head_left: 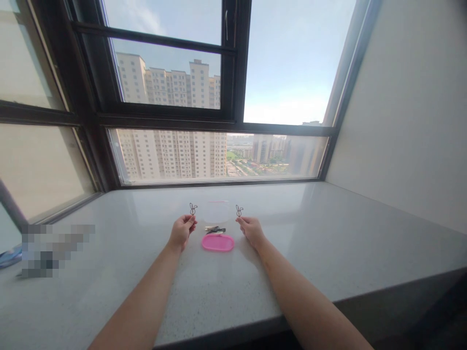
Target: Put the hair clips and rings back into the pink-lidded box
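My left hand (184,230) pinches a small dark rabbit-shaped wire clip (193,209) and holds it upright above the white sill. A similar rabbit-shaped wire clip (239,211) stands up from the closed fingertips of my right hand (251,229). Between the two hands lies a small pile of black and pale clips (215,229), too small to make out singly. Just in front of the pile is a shallow pink oval tray (218,249). Behind it, a clear, pink-edged piece (218,201) is faintly visible; I cannot tell its full shape.
The speckled white sill (328,248) runs up to a dark-framed window (233,127), and its front edge is near my forearms. A blurred-out patch (54,248) and a bluish item (10,256) are at the left. A white wall (404,121) rises at the right.
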A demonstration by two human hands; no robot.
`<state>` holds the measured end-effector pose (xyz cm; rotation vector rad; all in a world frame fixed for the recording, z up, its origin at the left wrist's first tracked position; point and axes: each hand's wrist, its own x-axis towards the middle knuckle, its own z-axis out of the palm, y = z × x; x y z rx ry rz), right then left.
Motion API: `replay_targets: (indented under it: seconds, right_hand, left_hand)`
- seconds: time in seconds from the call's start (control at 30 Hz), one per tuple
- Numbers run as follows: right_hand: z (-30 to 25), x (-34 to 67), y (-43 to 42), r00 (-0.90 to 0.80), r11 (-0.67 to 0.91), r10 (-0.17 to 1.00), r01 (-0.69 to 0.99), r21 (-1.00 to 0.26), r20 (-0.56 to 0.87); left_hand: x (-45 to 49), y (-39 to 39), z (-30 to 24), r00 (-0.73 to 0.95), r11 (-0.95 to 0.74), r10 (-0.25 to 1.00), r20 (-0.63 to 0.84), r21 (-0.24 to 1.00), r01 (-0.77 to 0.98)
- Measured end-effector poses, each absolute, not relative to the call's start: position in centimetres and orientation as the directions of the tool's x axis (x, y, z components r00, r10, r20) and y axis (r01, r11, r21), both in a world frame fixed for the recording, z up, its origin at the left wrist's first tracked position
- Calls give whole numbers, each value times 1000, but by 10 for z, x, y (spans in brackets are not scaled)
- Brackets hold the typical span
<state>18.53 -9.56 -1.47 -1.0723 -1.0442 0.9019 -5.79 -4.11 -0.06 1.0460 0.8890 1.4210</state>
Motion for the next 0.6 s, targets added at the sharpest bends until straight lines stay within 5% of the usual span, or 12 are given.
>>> replay_targets:
  seconds: [0.6]
  right_hand:
    - [-22, 191, -88, 169, 243, 964, -247, -938, 206]
  left_hand:
    - [-57, -41, 0, 5, -115, 992, 125, 924, -365]
